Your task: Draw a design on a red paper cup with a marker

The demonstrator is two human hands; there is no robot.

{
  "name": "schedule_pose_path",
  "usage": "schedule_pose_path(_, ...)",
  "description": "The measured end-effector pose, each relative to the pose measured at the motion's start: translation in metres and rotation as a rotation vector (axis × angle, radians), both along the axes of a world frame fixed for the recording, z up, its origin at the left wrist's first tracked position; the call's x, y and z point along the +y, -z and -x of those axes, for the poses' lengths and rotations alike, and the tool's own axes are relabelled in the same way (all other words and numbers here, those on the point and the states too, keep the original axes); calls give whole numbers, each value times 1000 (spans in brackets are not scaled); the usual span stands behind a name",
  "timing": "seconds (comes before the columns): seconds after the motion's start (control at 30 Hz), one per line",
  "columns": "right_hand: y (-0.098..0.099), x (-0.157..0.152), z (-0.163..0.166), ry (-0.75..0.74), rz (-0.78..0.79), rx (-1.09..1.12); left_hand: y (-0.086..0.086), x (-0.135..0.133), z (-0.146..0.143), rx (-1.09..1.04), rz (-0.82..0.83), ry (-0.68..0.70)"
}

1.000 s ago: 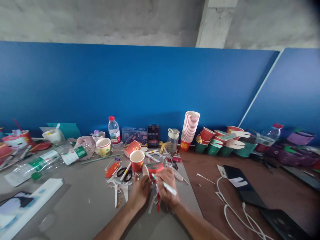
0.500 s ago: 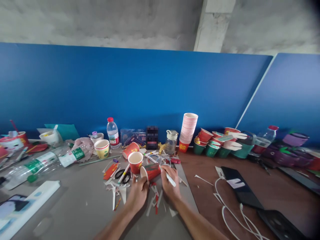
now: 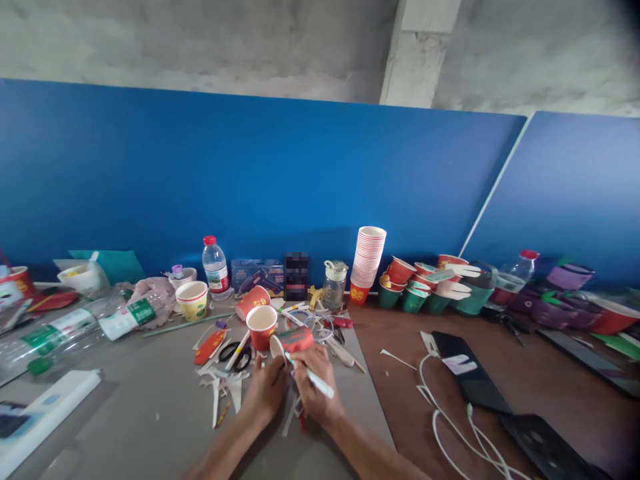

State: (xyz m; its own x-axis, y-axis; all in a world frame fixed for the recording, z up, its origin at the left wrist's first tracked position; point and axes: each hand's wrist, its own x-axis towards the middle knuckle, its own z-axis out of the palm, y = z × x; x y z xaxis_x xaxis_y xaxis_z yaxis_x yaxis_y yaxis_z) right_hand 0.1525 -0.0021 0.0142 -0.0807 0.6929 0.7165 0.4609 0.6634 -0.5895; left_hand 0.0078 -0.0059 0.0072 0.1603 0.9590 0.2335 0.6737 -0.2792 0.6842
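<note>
My left hand [image 3: 270, 388] is closed on the rim side of a red paper cup [image 3: 296, 339] that lies tilted on its side. A white marker [image 3: 318, 383] is gripped in my right hand [image 3: 316, 393], its tip at the cup near the rim. Just behind stands an upright red paper cup [image 3: 261, 325], and another red cup [image 3: 253, 303] lies tipped over beyond it. Black-handled scissors [image 3: 243, 359] and a second marker [image 3: 238, 351] rest to the left. Paper scraps [image 3: 216, 398] are strewn around both hands.
A tall stack of paper cups [image 3: 369, 257] stands by a glass jar [image 3: 334, 285] at the back. Rightward are green cups [image 3: 414, 296], a black phone [image 3: 470, 370] and a white cable [image 3: 436, 427]. Plastic bottles [image 3: 65, 333] and a white power strip [image 3: 55, 413] lie left.
My right hand with the marker has moved left and nearer, from the cup's far end to near its rim. The view has shifted slightly to the right.
</note>
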Motion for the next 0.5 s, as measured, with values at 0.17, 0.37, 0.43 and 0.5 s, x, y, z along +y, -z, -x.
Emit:
schedule_pose_path(0.17, 2, 11, -11, 274, 33, 54, -1, -1, 0, 27, -1, 10)
schedule_pose_path(0.37, 0, 2, -3, 37, -12, -34, -6, -4, -2, 8, -14, 17)
schedule_pose_path(0.43, 0, 3, -2, 100, -9, -3, -9, -5, -3, 33, -6, 4)
schedule_pose_path(0.5, 2, 4, -3, 150, 26, 58, -11, -6, -4, 63, 12, 4)
